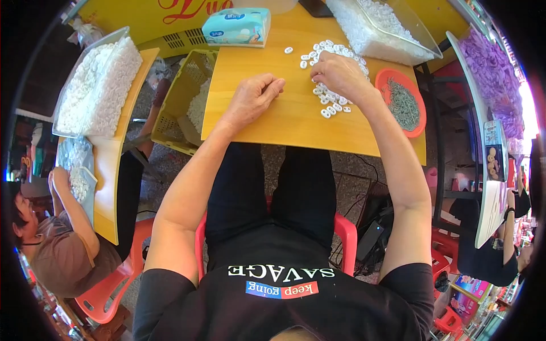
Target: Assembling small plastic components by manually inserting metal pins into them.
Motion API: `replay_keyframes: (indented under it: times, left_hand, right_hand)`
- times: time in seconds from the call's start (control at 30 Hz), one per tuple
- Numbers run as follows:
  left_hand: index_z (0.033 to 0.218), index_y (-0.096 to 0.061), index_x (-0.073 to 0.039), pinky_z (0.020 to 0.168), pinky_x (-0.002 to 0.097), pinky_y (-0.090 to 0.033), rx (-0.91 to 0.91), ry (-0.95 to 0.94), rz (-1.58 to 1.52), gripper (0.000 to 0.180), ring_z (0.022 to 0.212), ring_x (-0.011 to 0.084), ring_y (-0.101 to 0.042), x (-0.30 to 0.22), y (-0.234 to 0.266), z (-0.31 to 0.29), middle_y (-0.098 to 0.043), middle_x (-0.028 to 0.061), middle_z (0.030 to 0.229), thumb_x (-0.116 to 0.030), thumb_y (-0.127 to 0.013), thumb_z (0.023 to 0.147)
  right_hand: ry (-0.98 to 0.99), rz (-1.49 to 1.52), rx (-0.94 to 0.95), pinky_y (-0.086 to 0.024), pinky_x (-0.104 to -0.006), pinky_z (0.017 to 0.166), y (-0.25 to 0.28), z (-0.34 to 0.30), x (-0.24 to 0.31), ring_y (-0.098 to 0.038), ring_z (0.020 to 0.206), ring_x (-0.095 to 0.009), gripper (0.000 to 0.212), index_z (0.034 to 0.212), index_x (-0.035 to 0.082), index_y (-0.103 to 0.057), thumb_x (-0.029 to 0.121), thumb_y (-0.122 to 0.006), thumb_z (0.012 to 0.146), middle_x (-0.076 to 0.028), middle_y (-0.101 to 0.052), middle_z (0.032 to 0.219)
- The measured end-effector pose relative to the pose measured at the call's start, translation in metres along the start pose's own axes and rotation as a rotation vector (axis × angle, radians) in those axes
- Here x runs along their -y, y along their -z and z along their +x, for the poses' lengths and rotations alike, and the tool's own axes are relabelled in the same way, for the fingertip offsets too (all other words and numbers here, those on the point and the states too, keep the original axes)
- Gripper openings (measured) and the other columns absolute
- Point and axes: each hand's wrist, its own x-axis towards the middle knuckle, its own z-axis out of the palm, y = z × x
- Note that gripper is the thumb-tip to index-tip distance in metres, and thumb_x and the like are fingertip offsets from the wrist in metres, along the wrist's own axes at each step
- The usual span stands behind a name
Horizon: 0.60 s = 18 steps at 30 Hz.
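Note:
My left hand [253, 99] rests on the yellow table [273, 128], its fingers curled in and the thumb lying along them. Whatever may be inside that hand is hidden. Over a loose pile of small white oval pieces with two holes [326, 99] is my right hand [344, 74], fingers bent down and pressed together at the pile's left side. Its fingertips cover anything they pinch. One white piece [288, 50] lies apart, left of the pile. Just right of my right wrist sits an orange-red dish [422, 113] full of small grey metal parts [402, 105].
A clear bin of white pieces [387, 37] stands at the back right, a turquoise tissue pack [236, 28] at the back left. Beside the table's left edge is a yellow crate [170, 116]. Another person [68, 244] works at a left-hand table; someone else sits far right.

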Motion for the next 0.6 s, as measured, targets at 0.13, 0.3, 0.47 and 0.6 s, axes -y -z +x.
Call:
replay_keyframes:
  times: [0.13, 0.3, 0.47, 0.6]
  left_hand:
    - [0.084, -0.062, 0.003, 0.06, 0.0336, -0.045, 0.008, 0.009, 0.01, 0.032, 0.062, 0.021, -0.057, 0.001, 0.0, 0.001, -0.06, 0.0135, 0.069, -0.026, -0.059, 0.097]
    - [0.085, -0.062, 0.003, 0.06, 0.0334, -0.046, 0.013, 0.021, 0.002, 0.032, 0.062, 0.021, -0.057, 0.001, 0.001, 0.001, -0.061, 0.0131, 0.069, -0.027, -0.059, 0.097]
    - [0.084, -0.062, 0.003, 0.061, 0.0338, -0.046, -0.003, 0.011, -0.035, 0.032, 0.063, 0.0211, -0.058, 0.001, 0.001, -0.001, -0.062, 0.0131, 0.071, -0.027, -0.059, 0.097]
    - [0.084, -0.062, 0.003, 0.061, 0.034, -0.046, 0.005, -0.016, -0.018, 0.033, 0.064, 0.0207, -0.058, 0.002, 0.0, 0.001, -0.062, 0.0136, 0.071, -0.027, -0.059, 0.097]
  right_hand:
    - [0.062, -0.066, 0.013, -0.051, -0.0395, 0.075, -0.005, 0.003, -0.002, -0.063, 0.089, -0.027, 0.012, 0.086, 0.007, -0.068, 0.019, -0.065, 0.086, -0.008, -0.061, 0.092]
    - [0.078, -0.067, 0.007, -0.051, -0.0408, 0.075, -0.014, 0.008, 0.002, -0.062, 0.091, -0.029, 0.013, 0.089, 0.006, -0.062, 0.018, -0.062, 0.088, -0.01, -0.06, 0.097]
    - [-0.022, 0.121, 0.012, -0.05, -0.0426, 0.075, -0.009, 0.011, 0.01, -0.063, 0.088, -0.032, 0.012, 0.088, 0.003, -0.06, 0.015, -0.059, 0.089, -0.013, -0.064, 0.091]
    - [-0.118, 0.27, -0.033, -0.05, -0.0414, 0.077, -0.008, 0.003, 0.007, -0.063, 0.089, -0.034, 0.012, 0.09, 0.002, -0.062, 0.014, -0.059, 0.09, -0.014, -0.066, 0.091]
